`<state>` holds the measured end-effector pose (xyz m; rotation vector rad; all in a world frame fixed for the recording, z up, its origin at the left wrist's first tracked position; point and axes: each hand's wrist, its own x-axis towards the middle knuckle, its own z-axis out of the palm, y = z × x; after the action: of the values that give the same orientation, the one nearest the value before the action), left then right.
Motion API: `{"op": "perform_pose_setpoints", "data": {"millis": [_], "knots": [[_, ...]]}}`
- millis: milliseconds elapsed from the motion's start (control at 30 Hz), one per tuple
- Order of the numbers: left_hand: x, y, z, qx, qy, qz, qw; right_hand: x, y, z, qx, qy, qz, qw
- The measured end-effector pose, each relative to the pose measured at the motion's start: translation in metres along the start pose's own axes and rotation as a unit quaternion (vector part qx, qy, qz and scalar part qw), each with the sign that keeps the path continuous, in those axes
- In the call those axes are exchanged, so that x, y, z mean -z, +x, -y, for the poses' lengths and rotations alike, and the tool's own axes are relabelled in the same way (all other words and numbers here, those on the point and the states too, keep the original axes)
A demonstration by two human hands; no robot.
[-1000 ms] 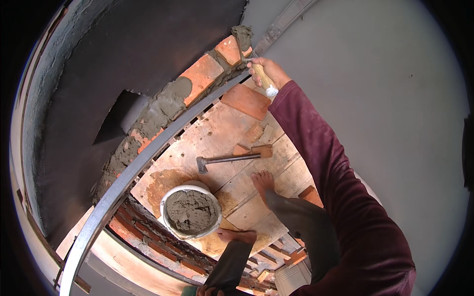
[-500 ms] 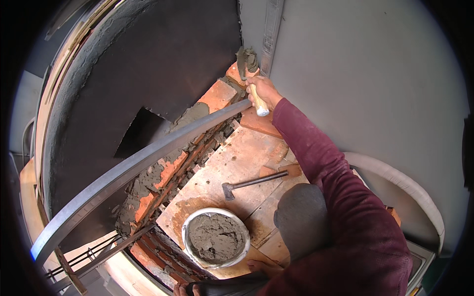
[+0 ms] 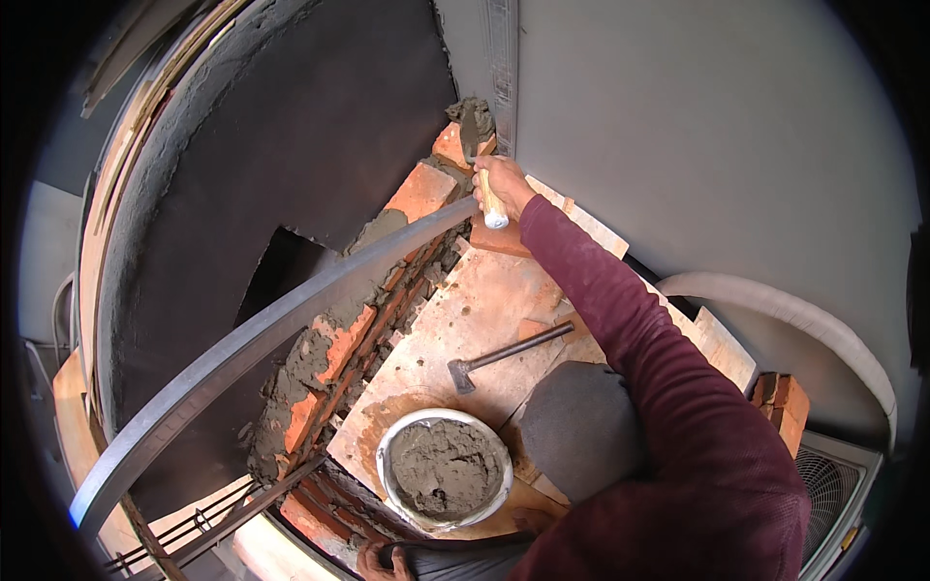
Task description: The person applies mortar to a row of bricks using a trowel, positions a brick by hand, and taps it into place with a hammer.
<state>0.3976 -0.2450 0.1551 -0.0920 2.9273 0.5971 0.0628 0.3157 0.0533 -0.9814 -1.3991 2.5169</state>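
My right hand (image 3: 504, 181) is closed round the pale wooden handle of a trowel (image 3: 493, 206). Its blade rests against a lump of grey mortar (image 3: 473, 111) on the far end brick (image 3: 450, 145), by the corner. Below and left of the hand runs a course of orange bricks (image 3: 423, 191), partly smeared with mortar. At the lower edge, what looks like my left hand (image 3: 381, 564) shows only in part beside a dark grey trouser leg; how its fingers lie is unclear. A white bucket (image 3: 382, 465) of wet mortar stands in front of me.
A long metal bar (image 3: 291, 308) slants across the brickwork to just beside my right hand. On the boards (image 3: 426, 353) lies a hatchet-like hammer (image 3: 513, 351). A dark panel with a square hole is on the left, a grey wall (image 3: 707, 126) on the right.
The trowel blade has tipped lower against the mortar lump, which now sits on the end brick. My view has shifted, so the bucket and hammer appear further right.
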Motion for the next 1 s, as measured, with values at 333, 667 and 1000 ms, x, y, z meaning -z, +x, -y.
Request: {"op": "perform_pose_setpoints", "data": {"millis": [333,667,1000], "knots": [[0.013,0.036,0.056,0.260,-0.228,0.276,0.897,0.003,-0.006,0.012,0.056,-0.322,0.014,0.945],[-0.010,0.029,0.024,0.075,-0.239,0.326,0.911,-0.148,-0.075,0.175,0.223,-0.971,0.076,-0.048],[0.010,0.008,-0.010,0.096,-0.280,0.254,0.921,-0.167,0.013,0.119,0.117,-0.988,0.027,-0.101]]}}
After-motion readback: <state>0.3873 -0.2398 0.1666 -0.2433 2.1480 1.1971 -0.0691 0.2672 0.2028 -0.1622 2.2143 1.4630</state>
